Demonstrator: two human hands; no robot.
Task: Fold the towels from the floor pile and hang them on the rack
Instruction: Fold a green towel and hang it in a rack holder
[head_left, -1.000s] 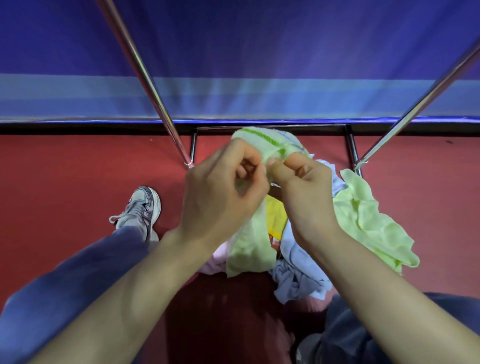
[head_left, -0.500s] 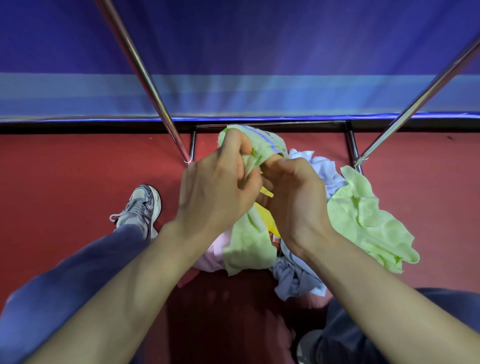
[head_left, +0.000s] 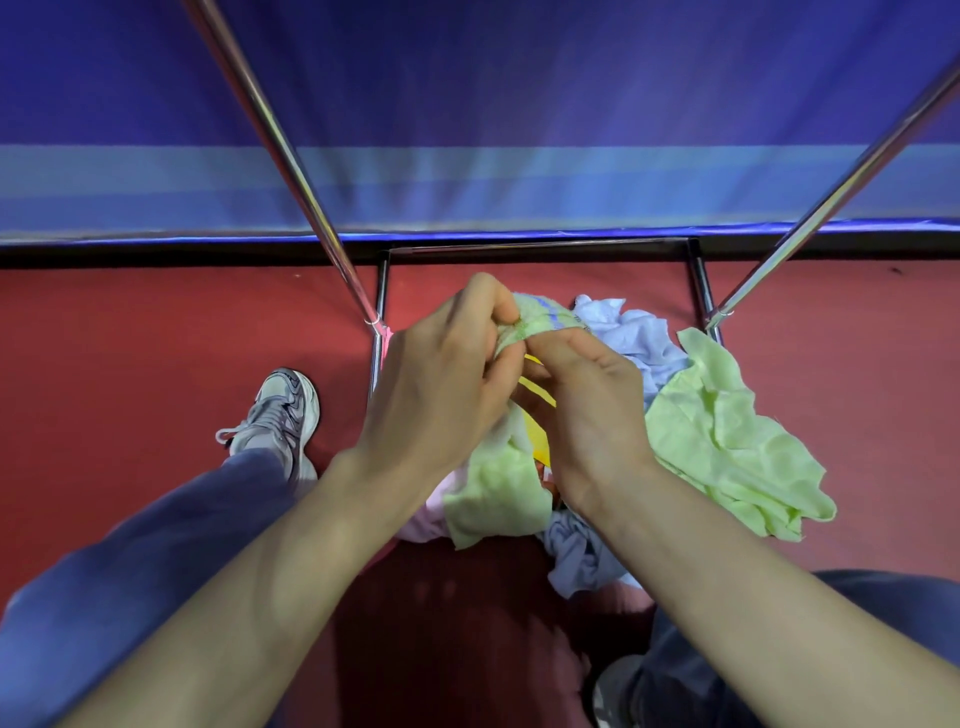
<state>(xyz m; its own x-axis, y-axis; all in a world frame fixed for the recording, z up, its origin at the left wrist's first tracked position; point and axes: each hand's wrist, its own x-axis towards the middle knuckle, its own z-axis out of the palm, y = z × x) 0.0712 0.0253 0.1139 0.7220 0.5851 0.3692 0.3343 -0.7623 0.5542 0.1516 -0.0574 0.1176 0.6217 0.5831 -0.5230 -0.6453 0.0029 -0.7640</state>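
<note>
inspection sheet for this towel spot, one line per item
surface: red floor, the pile lies on it.
job's things: striped green towel held up over the pile; light blue towel, plain green towel, yellow cloth and pink cloth lie crumpled; rack bare where seen.
clutter: nothing seen.
hands: left hand and right hand both pinch the striped green towel's top edge.
cables: nothing seen.
surroundings: blue wall behind the rack; grey shoe left of the pile.

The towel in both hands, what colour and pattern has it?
The towel is pale green with blue and green stripes near its top edge, in the head view.
</note>
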